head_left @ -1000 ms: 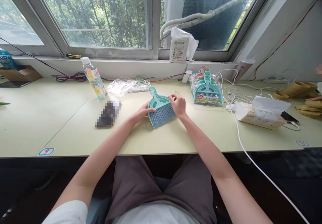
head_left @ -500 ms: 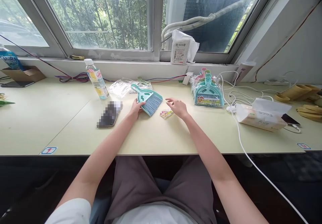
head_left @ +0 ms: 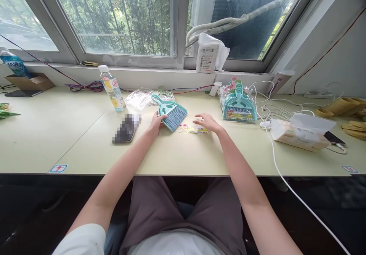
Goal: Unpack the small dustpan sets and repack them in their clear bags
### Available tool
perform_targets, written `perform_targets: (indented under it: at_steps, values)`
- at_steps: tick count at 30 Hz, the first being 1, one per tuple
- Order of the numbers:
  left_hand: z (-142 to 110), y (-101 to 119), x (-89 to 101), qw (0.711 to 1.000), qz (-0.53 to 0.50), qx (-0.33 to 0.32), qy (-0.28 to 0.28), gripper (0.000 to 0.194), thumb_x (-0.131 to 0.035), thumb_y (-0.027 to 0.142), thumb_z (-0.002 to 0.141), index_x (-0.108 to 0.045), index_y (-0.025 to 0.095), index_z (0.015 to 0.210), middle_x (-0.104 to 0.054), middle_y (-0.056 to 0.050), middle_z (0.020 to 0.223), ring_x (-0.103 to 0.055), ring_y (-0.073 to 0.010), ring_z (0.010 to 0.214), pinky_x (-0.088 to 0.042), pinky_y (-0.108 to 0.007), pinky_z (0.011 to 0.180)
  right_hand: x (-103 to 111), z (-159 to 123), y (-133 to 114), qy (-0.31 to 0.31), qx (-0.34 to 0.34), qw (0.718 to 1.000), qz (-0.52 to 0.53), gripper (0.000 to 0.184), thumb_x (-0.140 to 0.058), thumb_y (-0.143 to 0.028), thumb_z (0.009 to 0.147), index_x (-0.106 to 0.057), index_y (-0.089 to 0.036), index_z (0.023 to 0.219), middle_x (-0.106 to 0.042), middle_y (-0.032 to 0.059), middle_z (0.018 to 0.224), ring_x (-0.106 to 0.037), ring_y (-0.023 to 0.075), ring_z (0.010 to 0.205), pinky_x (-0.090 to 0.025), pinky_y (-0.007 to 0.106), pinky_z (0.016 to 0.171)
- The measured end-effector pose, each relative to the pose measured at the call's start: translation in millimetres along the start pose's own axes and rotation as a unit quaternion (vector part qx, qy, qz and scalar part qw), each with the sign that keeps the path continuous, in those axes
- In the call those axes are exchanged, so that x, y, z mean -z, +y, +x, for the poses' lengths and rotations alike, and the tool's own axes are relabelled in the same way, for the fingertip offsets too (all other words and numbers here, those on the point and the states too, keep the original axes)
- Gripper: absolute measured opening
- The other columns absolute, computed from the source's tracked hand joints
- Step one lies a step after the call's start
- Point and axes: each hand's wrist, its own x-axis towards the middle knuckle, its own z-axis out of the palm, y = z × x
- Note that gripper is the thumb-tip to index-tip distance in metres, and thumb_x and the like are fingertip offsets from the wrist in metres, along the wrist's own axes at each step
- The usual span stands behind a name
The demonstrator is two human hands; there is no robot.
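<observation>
Teal plastic hand brush (head_left: 171, 113) lay at twelve o'clock on the pale laminate desk (head_left: 71, 148), out of any wrapping, its grey-blue bristles angled toward four o'clock. The person's left hand (head_left: 156, 124) grasped it, fingers curled over the lower edge of its head. The right hand (head_left: 208, 122) was released, fingers spread and open just above a printed paper label (head_left: 193, 129); whether they touched it could not be told. So one brush and its label sat out, while a stack of teal and pink dustpan sets (head_left: 237, 104) at one o'clock remained sealed in clear plastic bags. Crumpled clear wrap (head_left: 140, 99) lay at eleven o'clock near a drinks bottle (head_left: 112, 89). A tissue pack (head_left: 300, 133) sat at two o'clock, and an open cardboard box (head_left: 28, 81) stood at nine o'clock, its inside hidden.
</observation>
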Motion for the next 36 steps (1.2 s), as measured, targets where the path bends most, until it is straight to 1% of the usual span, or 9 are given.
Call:
perform_targets:
  at_steps: [5, 13, 16, 20, 22, 25, 27, 31, 36]
  values:
    - [2, -3, 2.3, 1.0, -0.006, -0.012, -0.013, 0.05, -0.069, 0.022, 0.062, -0.053, 0.024, 0.109, -0.063, -0.004, 0.105, -0.063, -0.0159, 0.08, -0.054, -0.025, 0.061, 10, 5, 31, -0.05, -0.044, 0.997, -0.047, 0.043, -0.082, -0.04, 0.057, -0.072, -0.021, 0.094, -0.068, 0.0076, 0.102, -0.062, 0.0234, 0.097, -0.047, 0.028, 0.079]
    - [2, -3, 4.1, 0.999, 0.008, -0.03, -0.027, 0.052, -0.07, 0.027, 0.061, -0.053, 0.027, 0.111, -0.063, -0.002, 0.105, -0.063, -0.0161, 0.082, -0.053, -0.025, 0.062, 1, 11, 35, -0.04, -0.062, 0.996, 0.043, 0.023, -0.078, -0.022, 0.056, -0.07, -0.02, 0.078, -0.072, 0.003, 0.087, -0.065, 0.0185, 0.083, -0.048, 0.025, 0.068]
    - [3, -4, 5.6, 0.999, 0.008, -0.029, -0.034, 0.055, -0.072, 0.028, 0.061, -0.052, 0.027, 0.113, -0.063, -0.002, 0.106, -0.064, -0.0164, 0.083, -0.054, -0.026, 0.063, 6, 6, 26, -0.06, -0.023, 0.988, 0.14, 0.024, -0.077, -0.024, 0.059, -0.071, -0.018, 0.081, -0.072, 0.0053, 0.088, -0.065, 0.0192, 0.081, -0.049, 0.026, 0.068]
    - [-1, -4, 5.9, 0.997, 0.02, -0.028, -0.075, 0.063, -0.079, 0.025, 0.055, -0.052, 0.024, 0.112, -0.062, -0.005, 0.112, -0.065, -0.018, 0.087, -0.056, -0.027, 0.065, 8, -1, 5, -0.133, 0.105, 0.945, 0.278, 0.03, -0.071, -0.035, 0.067, -0.072, -0.019, 0.093, -0.072, 0.006, 0.095, -0.065, 0.0188, 0.084, -0.049, 0.029, 0.073]
    - [-6, -1, 4.1, 0.993, 0.026, -0.024, -0.11, 0.067, -0.082, 0.023, 0.053, -0.052, 0.022, 0.112, -0.063, -0.006, 0.112, -0.065, -0.0191, 0.088, -0.056, -0.028, 0.066, 2, -1, -4, -0.072, 0.127, 0.951, 0.274, 0.027, -0.067, -0.035, 0.072, -0.072, -0.021, 0.093, -0.072, 0.0045, 0.094, -0.064, 0.017, 0.082, -0.048, 0.029, 0.074]
    - [-15, 3, -0.3, 0.986, 0.044, -0.022, -0.158, 0.069, -0.084, 0.027, 0.055, -0.052, 0.021, 0.116, -0.064, -0.008, 0.111, -0.065, -0.0213, 0.09, -0.056, -0.03, 0.07, -12, 2, -12, 0.065, 0.091, 0.98, 0.165, 0.016, -0.062, -0.031, 0.076, -0.073, -0.024, 0.086, -0.072, 0.0008, 0.09, -0.061, 0.0151, 0.075, -0.046, 0.029, 0.075]
    - [-20, 5, -3.3, 0.981, 0.067, -0.025, -0.181, 0.068, -0.083, 0.032, 0.058, -0.052, 0.021, 0.118, -0.064, -0.009, 0.113, -0.065, -0.0227, 0.092, -0.056, -0.031, 0.071, -17, 4, -15, 0.109, 0.066, 0.986, 0.104, 0.015, -0.061, -0.03, 0.078, -0.073, -0.027, 0.086, -0.073, -0.0017, 0.091, -0.059, 0.0146, 0.073, -0.045, 0.029, 0.076]
    - [-23, 5, -6.6, 0.968, 0.097, -0.024, -0.229, 0.069, -0.082, 0.036, 0.061, -0.051, 0.02, 0.12, -0.064, -0.01, 0.111, -0.065, -0.0234, 0.092, -0.055, -0.033, 0.075, -19, 3, -19, 0.153, 0.027, 0.985, 0.079, 0.017, -0.058, -0.033, 0.082, -0.072, -0.029, 0.091, -0.072, -0.0036, 0.094, -0.058, 0.0145, 0.072, -0.044, 0.028, 0.071]
    - [-22, 2, -7.0, 0.962, 0.097, -0.032, -0.253, 0.069, -0.083, 0.027, 0.058, -0.052, 0.018, 0.119, -0.064, -0.009, 0.112, -0.064, -0.0235, 0.096, -0.053, -0.038, 0.085, -24, 2, -21, 0.149, 0.001, 0.986, 0.072, 0.014, -0.06, -0.032, 0.081, -0.071, -0.029, 0.089, -0.071, -0.0029, 0.092, -0.059, 0.0149, 0.073, -0.043, 0.029, 0.07]
